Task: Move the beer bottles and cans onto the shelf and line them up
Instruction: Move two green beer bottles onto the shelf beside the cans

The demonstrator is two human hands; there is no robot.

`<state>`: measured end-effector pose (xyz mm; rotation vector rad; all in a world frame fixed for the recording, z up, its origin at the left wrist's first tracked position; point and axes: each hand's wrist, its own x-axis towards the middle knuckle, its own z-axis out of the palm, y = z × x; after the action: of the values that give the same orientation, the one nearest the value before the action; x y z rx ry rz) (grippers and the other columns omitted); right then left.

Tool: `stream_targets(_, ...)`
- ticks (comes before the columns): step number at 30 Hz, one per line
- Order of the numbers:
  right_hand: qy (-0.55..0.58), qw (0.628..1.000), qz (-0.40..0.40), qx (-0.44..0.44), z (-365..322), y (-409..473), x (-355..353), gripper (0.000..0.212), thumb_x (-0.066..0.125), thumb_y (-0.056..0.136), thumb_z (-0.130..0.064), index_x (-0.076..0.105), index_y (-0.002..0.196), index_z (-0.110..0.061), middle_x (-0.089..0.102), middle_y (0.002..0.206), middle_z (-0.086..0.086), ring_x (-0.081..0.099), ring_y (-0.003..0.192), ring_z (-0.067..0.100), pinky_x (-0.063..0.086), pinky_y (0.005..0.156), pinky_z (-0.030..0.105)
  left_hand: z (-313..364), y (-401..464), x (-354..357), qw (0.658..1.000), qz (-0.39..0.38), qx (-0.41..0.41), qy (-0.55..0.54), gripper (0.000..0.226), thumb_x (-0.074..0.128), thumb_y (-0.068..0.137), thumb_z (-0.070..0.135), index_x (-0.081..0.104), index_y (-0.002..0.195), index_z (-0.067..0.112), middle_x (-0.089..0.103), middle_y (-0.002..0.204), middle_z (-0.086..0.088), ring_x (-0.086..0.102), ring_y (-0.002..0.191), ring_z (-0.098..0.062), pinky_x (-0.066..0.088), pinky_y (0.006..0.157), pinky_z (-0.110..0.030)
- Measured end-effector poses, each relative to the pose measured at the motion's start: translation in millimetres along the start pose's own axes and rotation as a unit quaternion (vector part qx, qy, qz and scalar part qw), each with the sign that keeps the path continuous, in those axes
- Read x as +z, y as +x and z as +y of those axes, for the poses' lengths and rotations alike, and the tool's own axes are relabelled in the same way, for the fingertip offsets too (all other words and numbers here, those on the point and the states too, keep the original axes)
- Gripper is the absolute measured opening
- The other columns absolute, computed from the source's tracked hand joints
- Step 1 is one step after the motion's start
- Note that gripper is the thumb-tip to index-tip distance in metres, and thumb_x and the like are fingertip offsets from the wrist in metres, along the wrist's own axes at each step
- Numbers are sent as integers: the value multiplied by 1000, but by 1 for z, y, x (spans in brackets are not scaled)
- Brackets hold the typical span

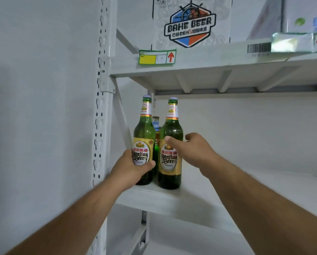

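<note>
Green bottles (144, 137) upright on shelf (190, 197), L hand (133, 168) gripping one.

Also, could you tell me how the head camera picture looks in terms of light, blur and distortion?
Head view: soft, even light; highlights on the left bottle and right bottle; their labels read sharply. The upright post bows from the wide lens. The plastic strip at upper right is glary and smeared. The third bottle behind is mostly hidden.
</note>
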<state>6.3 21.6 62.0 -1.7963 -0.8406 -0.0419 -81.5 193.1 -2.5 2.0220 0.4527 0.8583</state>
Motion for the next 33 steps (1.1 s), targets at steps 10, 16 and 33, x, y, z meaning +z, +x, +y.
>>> stream_targets(10,15,999,40,-16,5,17,19,20,82,79,-42,66,81,-30,75,90,-6,72,84,13,60,76,34,-19,20,3,999,-2,11,-46,53,85,79,41,59,122,26,70,108,10,65,96,-6,46,68,-19)
stream_targets(16,39,997,70,-9,9,21,22,25,84,75,-42,66,85,-28,76,89,-4,74,83,17,62,76,38,-23,21,5,997,4,13,-73,54,86,79,40,59,124,25,68,108,10,64,95,-6,47,68,-19)
stream_targets(33,107,976,189,-22,5,9,11,30,86,73,-41,67,91,-25,76,88,-3,75,80,17,63,77,42,-19,9,1,992,-17,52,-112,49,88,76,36,65,119,29,72,105,11,65,95,-3,49,68,-18)
